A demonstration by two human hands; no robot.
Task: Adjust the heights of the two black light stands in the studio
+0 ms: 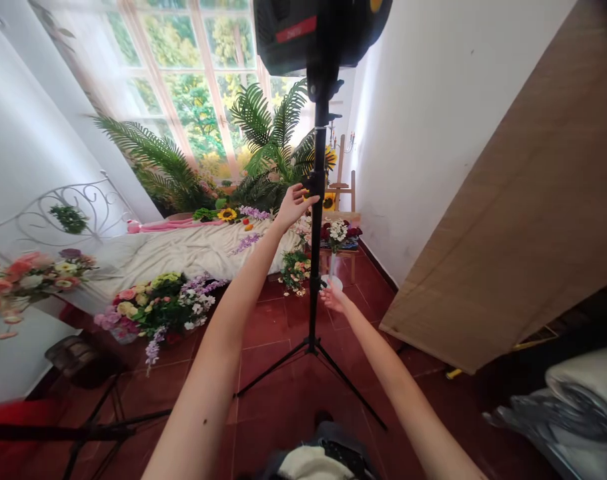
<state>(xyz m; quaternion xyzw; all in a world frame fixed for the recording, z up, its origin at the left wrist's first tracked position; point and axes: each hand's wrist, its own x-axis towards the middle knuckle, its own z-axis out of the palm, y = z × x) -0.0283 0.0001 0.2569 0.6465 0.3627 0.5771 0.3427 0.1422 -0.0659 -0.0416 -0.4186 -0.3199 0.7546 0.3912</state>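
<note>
In front of me stands a black light stand on spread tripod legs, with a large black studio light on top, partly cut off by the upper edge. My left hand is at the pole's upper collar, its thumb against the pole and its fingers loosely bent and apart. Lower down, my right hand has its palm turned up. Its fingertips are at the lower knob on the stand and seem to pinch it.
Behind the stand, a bed carries a cream sheet and scattered flowers. Flower bunches lie at its near side. Another tripod is at lower left. A brown panel leans at right, above wrapped rolls. Palm leaves rise by the window.
</note>
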